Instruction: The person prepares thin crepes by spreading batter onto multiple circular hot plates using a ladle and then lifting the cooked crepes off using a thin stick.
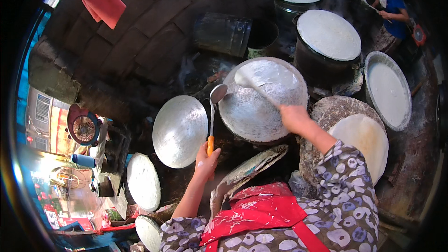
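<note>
My left hand [205,164] is closed on the orange handle of a long ladle [218,94]. The ladle's round bowl is raised by the left rim of a large round griddle [242,114]. Closed around a pale stick-like spreader [262,94], my right hand [296,120] is above the griddle's right side. The spreader's far end is at a patch of wet white batter [275,71] on the griddle's far part; motion smears it. Bare grey metal shows across the nearer part. To the left, a round metal lid or pan [180,133] leans tilted.
A round white sheet [361,135] lies on a rough round slab [322,109] at right. Beyond it stands a basin of white liquid [389,94]. White-topped drums [329,35] line the far right, near another person [394,16]. A metal bucket [219,32] lies behind the griddle.
</note>
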### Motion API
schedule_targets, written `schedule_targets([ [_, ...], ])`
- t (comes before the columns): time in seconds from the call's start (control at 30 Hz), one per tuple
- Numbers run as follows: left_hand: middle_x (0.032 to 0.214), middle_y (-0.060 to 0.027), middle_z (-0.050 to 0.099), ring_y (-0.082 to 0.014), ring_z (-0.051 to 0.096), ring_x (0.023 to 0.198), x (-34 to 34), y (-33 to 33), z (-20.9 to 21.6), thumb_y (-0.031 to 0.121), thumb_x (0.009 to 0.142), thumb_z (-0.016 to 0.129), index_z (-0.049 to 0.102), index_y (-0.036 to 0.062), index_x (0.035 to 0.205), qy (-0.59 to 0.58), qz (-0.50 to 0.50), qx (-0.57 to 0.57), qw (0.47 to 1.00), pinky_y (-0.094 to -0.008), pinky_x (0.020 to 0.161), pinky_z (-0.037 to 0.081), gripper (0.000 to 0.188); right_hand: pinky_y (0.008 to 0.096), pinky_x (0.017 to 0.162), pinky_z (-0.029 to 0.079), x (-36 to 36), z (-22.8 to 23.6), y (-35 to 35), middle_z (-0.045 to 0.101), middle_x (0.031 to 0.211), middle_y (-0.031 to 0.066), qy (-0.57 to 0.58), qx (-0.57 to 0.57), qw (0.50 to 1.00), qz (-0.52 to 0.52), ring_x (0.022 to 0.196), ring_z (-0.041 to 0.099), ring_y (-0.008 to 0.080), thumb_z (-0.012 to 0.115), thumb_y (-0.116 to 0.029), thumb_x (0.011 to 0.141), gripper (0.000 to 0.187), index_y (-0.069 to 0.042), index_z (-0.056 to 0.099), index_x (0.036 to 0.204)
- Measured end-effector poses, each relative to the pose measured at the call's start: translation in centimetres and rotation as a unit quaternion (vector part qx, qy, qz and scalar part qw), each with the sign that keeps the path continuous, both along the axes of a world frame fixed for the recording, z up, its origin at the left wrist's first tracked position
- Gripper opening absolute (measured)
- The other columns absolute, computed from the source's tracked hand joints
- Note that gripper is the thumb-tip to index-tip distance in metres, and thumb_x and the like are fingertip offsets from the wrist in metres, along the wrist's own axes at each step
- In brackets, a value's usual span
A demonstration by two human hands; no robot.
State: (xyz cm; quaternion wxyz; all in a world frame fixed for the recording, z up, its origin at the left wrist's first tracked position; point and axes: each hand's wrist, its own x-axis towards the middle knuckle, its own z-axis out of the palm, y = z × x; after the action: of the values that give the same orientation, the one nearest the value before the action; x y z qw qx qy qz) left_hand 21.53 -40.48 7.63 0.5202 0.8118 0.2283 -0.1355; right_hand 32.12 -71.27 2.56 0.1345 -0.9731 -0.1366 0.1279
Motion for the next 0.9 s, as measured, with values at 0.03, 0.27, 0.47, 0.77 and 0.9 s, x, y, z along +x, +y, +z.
schedule_targets([
  [0.03, 0.07, -0.0038, 0.05, -0.0097, 0.042, 0.046, -0.5, 0.1, 0.5, 0.019, 0.084, 0.063, 0.036, 0.0019, 0.13, 0.008, 0.009, -0.022, 1.0, -0.0246, 0.041, 0.035, 0.056, 0.0408, 0.062, 0.052, 1.1, -0.5, -1.3, 0.066, 0.077, 0.015, -0.023, 0.002, 0.999, -0.034, 0.071, 0.065, 0.0327, 0.044, -0.008, 0.082, 0.021, -0.004, 0.06, 0.095],
  [0.27, 0.064, -0.0004, 0.044, -0.0091, 0.041, 0.041, -3.7, 2.6, 0.4, 0.019, 0.086, 0.06, 0.036, 0.002, 0.126, 0.011, 0.038, -0.112, 0.993, -0.024, 0.036, 0.034, 0.049, 0.0384, 0.06, 0.052, -0.1, 0.9, -1.0, 0.066, 0.075, 0.0136, -0.031, -0.056, 0.993, 0.103, 0.07, 0.066, 0.0284, 0.046, -0.005, 0.081, 0.019, -0.002, 0.061, 0.093],
  [0.47, 0.066, 0.0013, 0.044, -0.0065, 0.038, 0.044, -4.8, 2.1, 2.2, 0.016, 0.085, 0.062, 0.041, 0.0056, 0.123, 0.034, 0.096, -0.142, 0.985, -0.0223, 0.04, 0.031, 0.045, 0.0401, 0.067, 0.052, 5.5, -1.3, -3.7, 0.066, 0.079, 0.0153, -0.095, -0.015, 0.995, 0.023, 0.075, 0.065, 0.0307, 0.048, -0.006, 0.078, 0.018, -0.003, 0.061, 0.09],
  [0.77, 0.067, 0.0013, 0.044, -0.0061, 0.038, 0.044, -6.4, 3.5, 1.6, 0.016, 0.085, 0.062, 0.041, 0.004, 0.121, 0.011, 0.123, -0.166, 0.978, -0.0216, 0.04, 0.031, 0.043, 0.0424, 0.067, 0.051, 1.0, 2.1, -4.6, 0.065, 0.076, 0.0171, 0.0, -0.045, 0.992, 0.114, 0.075, 0.064, 0.0328, 0.049, -0.008, 0.077, 0.015, -0.002, 0.059, 0.088],
  [0.9, 0.068, 0.0006, 0.045, -0.0074, 0.038, 0.044, -4.1, 2.4, 2.0, 0.018, 0.085, 0.062, 0.041, 0.0038, 0.123, 0.015, 0.083, -0.151, 0.985, -0.0221, 0.04, 0.032, 0.045, 0.0426, 0.067, 0.05, 5.5, -0.3, -5.3, 0.065, 0.077, 0.0165, -0.06, -0.015, 0.994, 0.086, 0.075, 0.064, 0.0343, 0.05, -0.008, 0.077, 0.016, -0.003, 0.06, 0.087],
])
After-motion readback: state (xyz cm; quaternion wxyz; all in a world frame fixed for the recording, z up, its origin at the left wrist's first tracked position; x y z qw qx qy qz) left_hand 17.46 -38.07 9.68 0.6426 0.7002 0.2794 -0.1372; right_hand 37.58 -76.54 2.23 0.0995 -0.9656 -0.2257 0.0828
